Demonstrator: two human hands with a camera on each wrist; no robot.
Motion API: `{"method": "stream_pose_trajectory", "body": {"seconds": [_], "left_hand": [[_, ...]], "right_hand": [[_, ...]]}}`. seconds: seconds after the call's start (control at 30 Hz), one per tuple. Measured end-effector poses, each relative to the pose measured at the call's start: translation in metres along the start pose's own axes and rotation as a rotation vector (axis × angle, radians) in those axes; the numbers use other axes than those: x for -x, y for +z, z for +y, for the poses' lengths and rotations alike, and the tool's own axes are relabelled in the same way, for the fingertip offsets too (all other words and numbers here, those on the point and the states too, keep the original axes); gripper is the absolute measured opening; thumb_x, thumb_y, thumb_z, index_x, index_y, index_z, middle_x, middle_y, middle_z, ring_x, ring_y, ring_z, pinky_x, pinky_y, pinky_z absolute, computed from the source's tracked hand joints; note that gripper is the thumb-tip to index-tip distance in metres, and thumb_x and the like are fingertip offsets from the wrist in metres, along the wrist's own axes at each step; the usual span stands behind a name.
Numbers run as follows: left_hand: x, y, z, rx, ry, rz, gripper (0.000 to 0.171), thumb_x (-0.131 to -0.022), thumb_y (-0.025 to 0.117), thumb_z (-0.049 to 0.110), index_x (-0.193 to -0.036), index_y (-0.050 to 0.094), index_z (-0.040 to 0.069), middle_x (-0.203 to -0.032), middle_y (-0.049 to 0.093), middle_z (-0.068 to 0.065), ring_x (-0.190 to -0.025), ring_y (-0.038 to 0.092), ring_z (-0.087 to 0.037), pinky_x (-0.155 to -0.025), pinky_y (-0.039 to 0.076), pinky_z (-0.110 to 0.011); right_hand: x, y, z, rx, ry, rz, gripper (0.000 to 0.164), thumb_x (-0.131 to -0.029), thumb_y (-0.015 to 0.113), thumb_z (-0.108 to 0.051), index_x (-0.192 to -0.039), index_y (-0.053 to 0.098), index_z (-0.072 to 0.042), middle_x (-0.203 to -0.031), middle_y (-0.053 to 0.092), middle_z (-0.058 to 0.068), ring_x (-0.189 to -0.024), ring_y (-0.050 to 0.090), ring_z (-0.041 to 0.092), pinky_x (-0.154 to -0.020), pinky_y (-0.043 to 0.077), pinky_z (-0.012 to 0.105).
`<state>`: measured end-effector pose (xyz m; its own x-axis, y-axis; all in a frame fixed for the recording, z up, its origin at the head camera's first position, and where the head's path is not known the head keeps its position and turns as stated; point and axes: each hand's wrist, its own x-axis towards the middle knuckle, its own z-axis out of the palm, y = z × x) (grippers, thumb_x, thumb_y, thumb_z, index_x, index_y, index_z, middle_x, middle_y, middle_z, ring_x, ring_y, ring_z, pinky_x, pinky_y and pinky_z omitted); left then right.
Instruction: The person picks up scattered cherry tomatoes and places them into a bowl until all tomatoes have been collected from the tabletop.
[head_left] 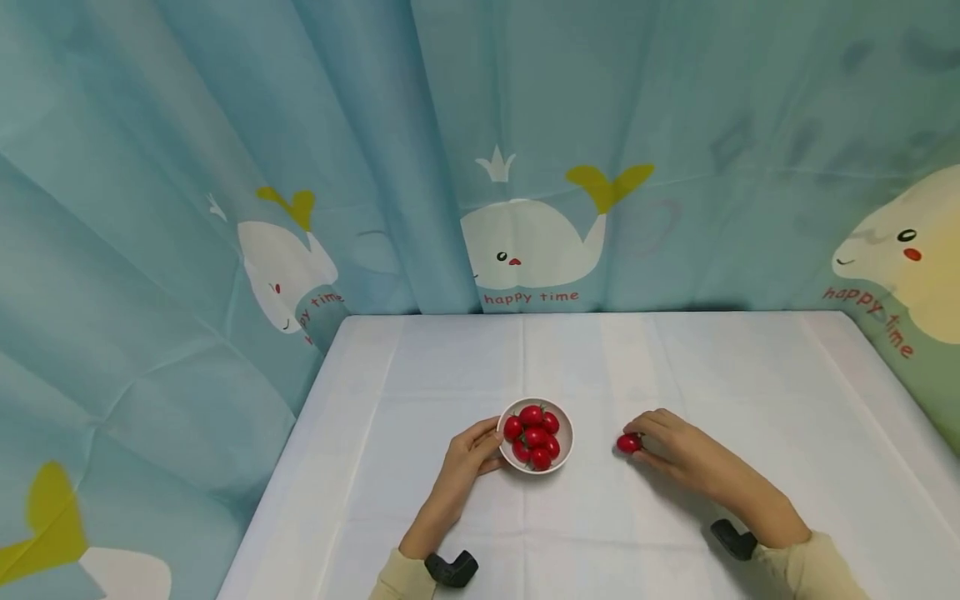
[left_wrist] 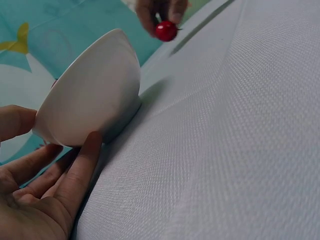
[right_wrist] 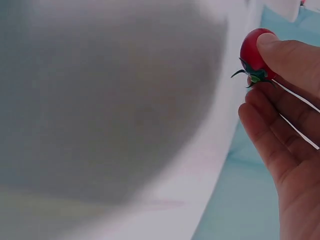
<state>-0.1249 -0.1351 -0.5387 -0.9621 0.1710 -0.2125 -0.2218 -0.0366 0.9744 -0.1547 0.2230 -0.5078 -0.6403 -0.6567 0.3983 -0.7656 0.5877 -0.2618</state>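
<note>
A small white bowl point(head_left: 568, 451) with several red cherry tomatoes point(head_left: 535, 437) in it is on the table. My left hand point(head_left: 461, 467) grips the bowl from its left side; in the left wrist view the thumb is at the rim and the fingers lie against the lower wall of the bowl point(left_wrist: 95, 90). To the right of the bowl, my right hand point(head_left: 686, 450) pinches one cherry tomato point(head_left: 628, 443) between thumb and fingers. The right wrist view shows that cherry tomato point(right_wrist: 254, 50) with its green stem and leaves.
A white cloth covers the table point(head_left: 420, 367). Behind it and along the left hangs a blue-green curtain point(head_left: 390, 167) printed with whales. Dark wrist mounts point(head_left: 452, 570) sit near both cuffs.
</note>
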Motion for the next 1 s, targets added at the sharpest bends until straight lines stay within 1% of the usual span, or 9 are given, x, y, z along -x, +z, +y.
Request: {"method": "stream_pose_trajectory", "body": {"seconds": [0.1,0.2,0.4,0.5,0.63,0.83,1.0], "left_hand": [[-0.001,0.000,0.001,-0.002,0.004,-0.008,0.052,-0.106,0.062,0.027,-0.149,0.053,0.000,-0.145,0.062,-0.022,-0.122,0.068,-0.018,-0.093,0.062,-0.026],[-0.002,0.000,0.000,-0.002,-0.007,-0.014,0.052,-0.106,0.062,0.028,-0.150,0.054,0.002,-0.146,0.062,-0.021,-0.123,0.068,-0.019,-0.094,0.062,-0.027],[-0.001,0.000,0.000,-0.012,-0.001,0.002,0.052,-0.106,0.062,0.027,-0.149,0.053,0.000,-0.145,0.062,-0.022,-0.123,0.068,-0.020,-0.094,0.062,-0.027],[-0.001,0.000,0.000,-0.010,-0.001,0.000,0.052,-0.106,0.062,0.027,-0.149,0.053,0.000,-0.145,0.062,-0.022,-0.123,0.068,-0.020,-0.094,0.062,-0.027],[-0.001,0.000,0.000,-0.009,-0.005,-0.008,0.052,-0.106,0.062,0.028,-0.149,0.054,0.001,-0.147,0.061,-0.021,-0.123,0.068,-0.018,-0.094,0.062,-0.026],[-0.001,0.000,-0.001,-0.002,-0.004,-0.002,0.052,-0.106,0.061,0.028,-0.149,0.054,0.001,-0.147,0.061,-0.022,-0.123,0.067,-0.018,-0.094,0.062,-0.025],[-0.001,0.001,0.000,-0.011,-0.007,0.004,0.052,-0.106,0.061,0.029,-0.149,0.054,0.000,-0.148,0.060,-0.022,-0.124,0.067,-0.019,-0.094,0.062,-0.025]], "right_hand": [[-0.009,-0.002,-0.005,-0.009,0.005,0.005,0.036,-0.076,0.090,-0.005,-0.107,0.072,-0.013,-0.102,0.068,-0.009,-0.095,0.063,0.008,-0.084,0.055,0.018],[-0.020,-0.005,-0.010,-0.025,-0.008,0.011,0.036,-0.076,0.091,-0.005,-0.107,0.072,-0.013,-0.102,0.069,-0.008,-0.096,0.063,0.008,-0.085,0.055,0.016],[-0.040,-0.010,-0.022,-0.040,-0.054,0.017,0.037,-0.077,0.090,-0.004,-0.108,0.072,-0.013,-0.106,0.070,-0.007,-0.099,0.064,0.010,-0.085,0.059,0.023],[-0.047,-0.012,-0.027,-0.039,-0.057,0.013,0.037,-0.078,0.090,-0.005,-0.110,0.072,-0.012,-0.107,0.070,-0.006,-0.101,0.065,0.010,-0.085,0.061,0.026],[-0.056,-0.014,-0.033,-0.064,-0.067,0.001,0.039,-0.078,0.090,-0.004,-0.111,0.072,-0.011,-0.109,0.071,-0.006,-0.102,0.065,0.011,-0.086,0.062,0.028],[-0.069,-0.012,-0.043,-0.107,-0.081,-0.032,0.038,-0.080,0.089,-0.005,-0.113,0.072,-0.011,-0.111,0.071,-0.005,-0.106,0.065,0.012,-0.088,0.063,0.029],[-0.077,-0.008,-0.049,-0.129,-0.095,-0.108,0.037,-0.085,0.085,-0.004,-0.118,0.071,-0.010,-0.116,0.070,-0.004,-0.111,0.063,0.014,-0.092,0.062,0.029]]}}
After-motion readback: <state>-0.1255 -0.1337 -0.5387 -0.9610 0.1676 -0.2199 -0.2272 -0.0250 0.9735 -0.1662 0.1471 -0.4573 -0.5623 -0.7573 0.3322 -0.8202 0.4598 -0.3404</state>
